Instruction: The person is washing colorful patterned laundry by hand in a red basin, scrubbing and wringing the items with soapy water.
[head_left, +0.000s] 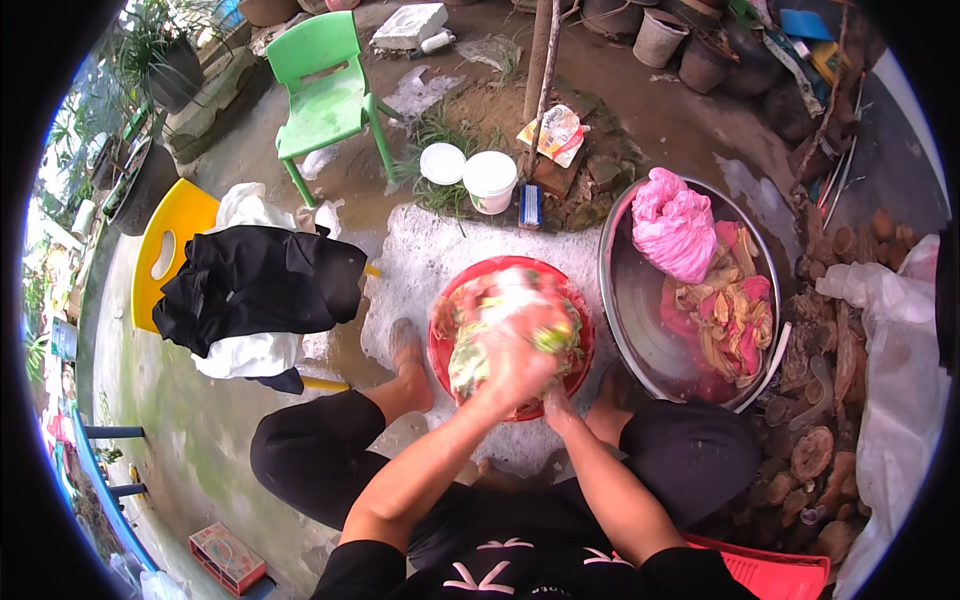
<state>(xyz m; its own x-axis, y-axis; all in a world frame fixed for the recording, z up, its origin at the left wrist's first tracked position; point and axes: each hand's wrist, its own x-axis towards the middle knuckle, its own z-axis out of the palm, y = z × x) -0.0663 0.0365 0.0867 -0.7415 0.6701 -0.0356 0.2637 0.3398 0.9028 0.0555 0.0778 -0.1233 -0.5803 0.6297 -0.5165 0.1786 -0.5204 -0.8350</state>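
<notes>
A red plastic basin (590, 352) stands on the wet ground between my feet, heaped with sudsy, patterned wet cloth (471, 349) in green, white and red. My left hand (519, 371) is curled on the cloth above the basin's near half, blurred by motion. Close beside it, at the near rim, is my right hand (556, 403); its fingers are hidden by the cloth and my left hand. White foam (409, 247) spreads over the ground around the basin.
At the right, a large metal basin (611, 330) holds a pink cloth bundle (673, 225) and a yellow-pink cloth (724, 319). Black clothing (262, 281) covers a yellow chair (154, 259). Ahead are a white tub (490, 180), a blue scrub brush (530, 206) and a green chair (322, 105). Firewood (810, 454) lies right.
</notes>
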